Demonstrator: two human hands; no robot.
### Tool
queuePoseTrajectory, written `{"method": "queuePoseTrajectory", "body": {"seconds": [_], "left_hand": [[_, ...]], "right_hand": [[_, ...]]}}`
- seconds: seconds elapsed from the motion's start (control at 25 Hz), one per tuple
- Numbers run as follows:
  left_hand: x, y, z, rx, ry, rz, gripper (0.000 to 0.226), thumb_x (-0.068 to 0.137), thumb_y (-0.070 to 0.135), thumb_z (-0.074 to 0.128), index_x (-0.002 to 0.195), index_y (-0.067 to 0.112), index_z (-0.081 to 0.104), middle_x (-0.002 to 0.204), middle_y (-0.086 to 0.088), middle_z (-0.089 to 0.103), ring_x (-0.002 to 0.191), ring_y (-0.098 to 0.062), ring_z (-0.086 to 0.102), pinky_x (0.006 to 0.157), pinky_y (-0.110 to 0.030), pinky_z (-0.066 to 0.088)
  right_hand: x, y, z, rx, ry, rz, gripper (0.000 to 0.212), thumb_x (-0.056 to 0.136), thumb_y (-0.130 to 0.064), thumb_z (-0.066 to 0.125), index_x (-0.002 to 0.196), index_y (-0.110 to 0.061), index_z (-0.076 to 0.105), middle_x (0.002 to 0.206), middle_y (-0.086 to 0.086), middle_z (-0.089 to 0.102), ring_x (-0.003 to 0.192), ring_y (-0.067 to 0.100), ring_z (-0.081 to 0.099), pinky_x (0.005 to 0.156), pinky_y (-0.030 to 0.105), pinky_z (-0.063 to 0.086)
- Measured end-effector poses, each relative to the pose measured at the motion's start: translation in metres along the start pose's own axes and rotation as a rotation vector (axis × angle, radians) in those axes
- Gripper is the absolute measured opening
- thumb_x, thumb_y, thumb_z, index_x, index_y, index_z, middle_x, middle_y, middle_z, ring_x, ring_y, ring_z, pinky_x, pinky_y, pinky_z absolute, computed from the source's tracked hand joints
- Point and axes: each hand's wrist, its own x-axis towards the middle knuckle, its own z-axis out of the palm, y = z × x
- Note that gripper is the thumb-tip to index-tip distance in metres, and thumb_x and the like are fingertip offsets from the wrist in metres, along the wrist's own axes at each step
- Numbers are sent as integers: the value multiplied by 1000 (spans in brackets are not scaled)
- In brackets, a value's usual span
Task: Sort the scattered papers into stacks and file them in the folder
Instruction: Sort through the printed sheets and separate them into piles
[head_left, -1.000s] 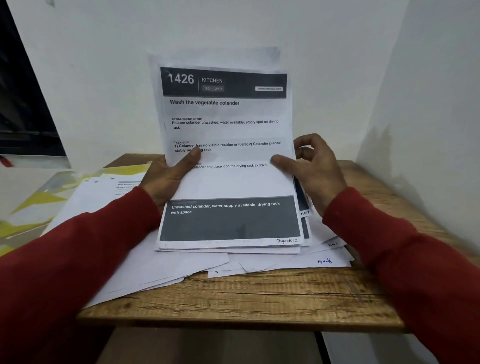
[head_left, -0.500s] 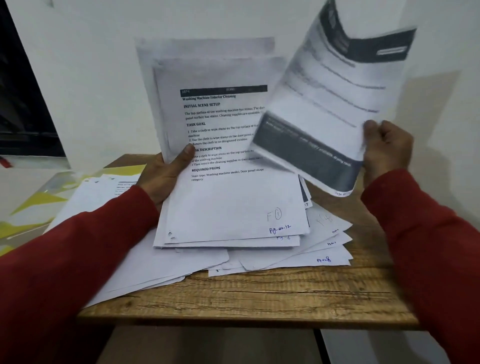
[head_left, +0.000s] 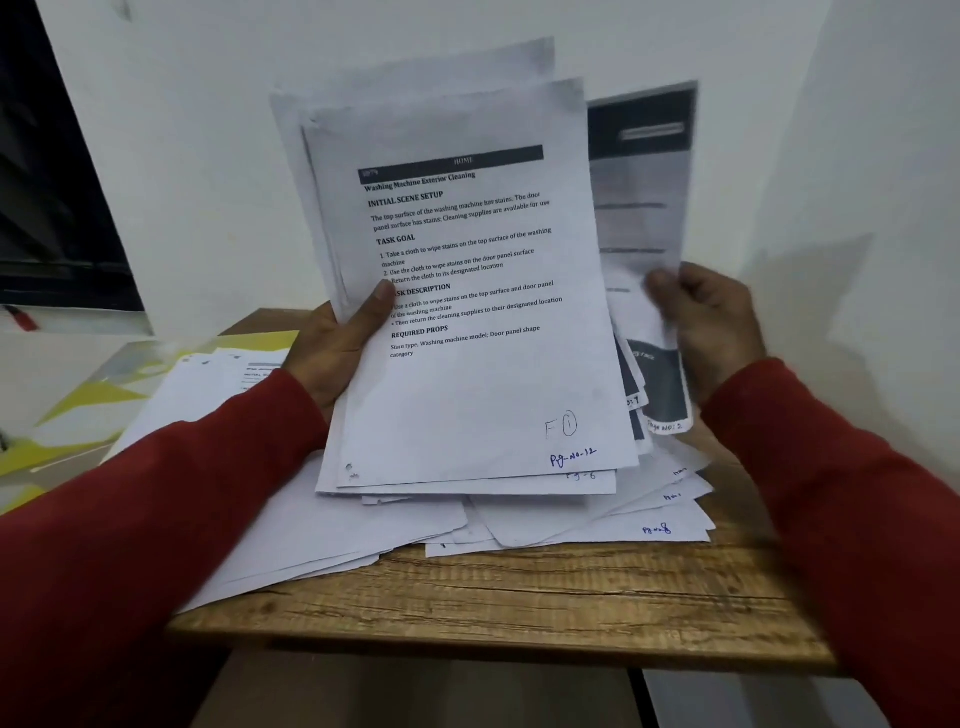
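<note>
Papers (head_left: 467, 322) are standing almost upright at the centre of the frame, their lower edges resting on a loose spread of sheets (head_left: 571, 525) covering the wooden counter (head_left: 519, 608). A person in red sleeves is propping the bundle with the left hand (head_left: 332, 353), thumb pressing across the front page headed "Washing Machine Exterior Cleaning", apparently so the handwritten page numbers at the bottom corners are readable. To the right of centre, the right hand (head_left: 711, 332) is pinching a single dark-banded sheet (head_left: 644, 234), marked page 2, with curled fingers (head_left: 670, 286); it is showing just behind the bundle's right edge, seemingly being moved to another place in the order. That hand is blurred, so the exact grip is hard to make out. At the left edge of the frame, a yellow-patterned folder (head_left: 78, 410) is lying flat beside the counter with more sheets overlapping it, probably waiting to receive the finished stacks. Sorting looks far from done.
</note>
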Motion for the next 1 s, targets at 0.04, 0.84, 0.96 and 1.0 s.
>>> {"method": "queuePoseTrajectory", "body": {"seconds": [0.04, 0.84, 0.96, 1.0], "left_hand": [[1, 0, -1, -14, 1, -24, 32, 95, 31, 58, 119, 12, 65, 112, -6, 74, 99, -20, 73, 75, -27, 59], [5, -8, -9, 47, 42, -108, 47, 78, 43, 72, 116, 14, 70, 115, -10, 73, 106, -29, 70, 95, -45, 54], [5, -9, -8, 34, 29, -100, 45, 79, 41, 71, 115, 14, 69, 115, -10, 73, 106, -28, 70, 92, -43, 57], [4, -8, -7, 33, 25, -98, 45, 80, 40, 71, 116, 13, 69, 116, -11, 73, 106, -28, 70, 91, -42, 57]], "right_hand": [[-9, -4, 15, 75, -91, 49, 15, 97, -7, 58, 97, 3, 69, 83, 13, 70, 70, 22, 65, 67, 29, 55], [-33, -8, 44, 192, -391, 268, 32, 94, -21, 63, 123, -6, 64, 113, 12, 73, 96, 26, 72, 83, 37, 59], [-33, -4, 43, 158, -372, 230, 36, 86, -3, 70, 122, -3, 63, 111, 14, 73, 91, 26, 72, 77, 35, 59], [-33, -4, 43, 157, -349, 223, 38, 85, -1, 72, 121, -4, 63, 109, 14, 74, 89, 26, 73, 75, 35, 59]]}}
